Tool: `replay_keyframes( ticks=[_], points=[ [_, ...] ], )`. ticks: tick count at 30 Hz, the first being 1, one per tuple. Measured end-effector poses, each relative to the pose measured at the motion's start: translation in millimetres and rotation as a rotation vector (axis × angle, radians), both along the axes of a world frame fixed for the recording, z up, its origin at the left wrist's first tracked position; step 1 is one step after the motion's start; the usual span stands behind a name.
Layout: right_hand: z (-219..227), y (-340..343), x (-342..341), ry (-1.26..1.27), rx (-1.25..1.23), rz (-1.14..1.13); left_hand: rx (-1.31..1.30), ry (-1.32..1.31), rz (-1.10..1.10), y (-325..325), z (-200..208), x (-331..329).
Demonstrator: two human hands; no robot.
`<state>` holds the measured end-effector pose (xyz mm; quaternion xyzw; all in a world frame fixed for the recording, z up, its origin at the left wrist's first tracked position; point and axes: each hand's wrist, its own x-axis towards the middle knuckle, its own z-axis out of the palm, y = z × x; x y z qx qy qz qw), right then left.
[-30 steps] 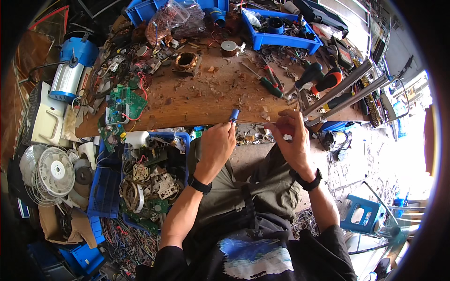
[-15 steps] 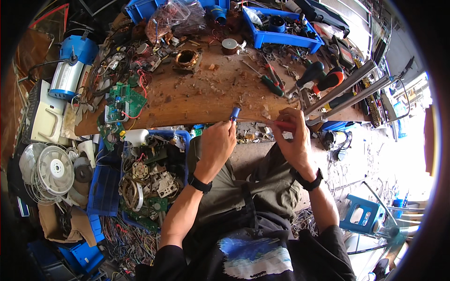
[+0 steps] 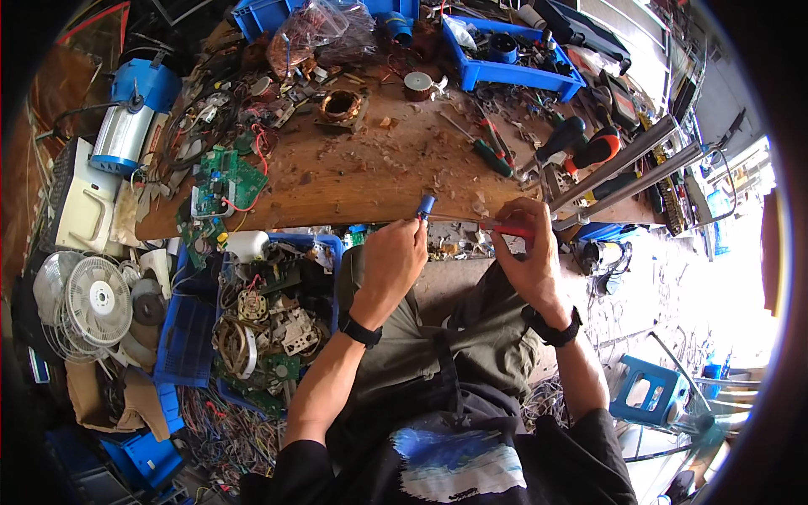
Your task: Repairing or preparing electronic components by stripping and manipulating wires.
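Between the fingertips of my left hand (image 3: pixel 392 263) is a small blue cylindrical part (image 3: pixel 426 204), held upright just off the front edge of the workbench (image 3: pixel 337 200). My right hand (image 3: pixel 534 257) is closed around the red handle of a screwdriver (image 3: pixel 515 228). Its thin shaft points left, toward the blue part; whether the tip touches it is too small to tell. Beyond my right hand on the bench lie a green-handled screwdriver (image 3: pixel 492 158) and red-handled pliers (image 3: pixel 497 145).
Metal bars (image 3: pixel 619 160) jut over the bench's right side. A blue tray (image 3: pixel 522 77) of parts stands at the back, a copper coil (image 3: pixel 341 107) left of it. Green circuit boards (image 3: pixel 227 181) lie at left. A blue crate (image 3: pixel 189 337) of scrap is beside my left leg.
Both hands stay almost where they were, still gripping the blue part and the screwdriver. The whole view has shifted slightly.
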<state>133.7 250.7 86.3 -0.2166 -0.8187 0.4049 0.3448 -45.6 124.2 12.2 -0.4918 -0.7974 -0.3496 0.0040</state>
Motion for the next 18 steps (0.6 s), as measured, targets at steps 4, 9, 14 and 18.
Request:
replay_keyframes(
  ticks=[4,9,14,18],
  points=[
    [0.1,-0.1,-0.7,-0.151,-0.029,-0.087,0.007,-0.003,0.002,0.1,-1.0,0.2],
    [2.2,-1.3,0.1,-0.095,0.036,-0.07,0.039,0.015,-0.001,0.1,-1.4,0.6],
    [1.8,0.2,-1.2,-0.046,-0.015,-0.033,0.019,0.012,-0.004,0.4,-1.0,0.5],
    [1.3,0.0,-1.1,-0.145,-0.047,-0.131,0.043,-0.005,-0.021,0.4,-0.4,0.0]
  ],
)
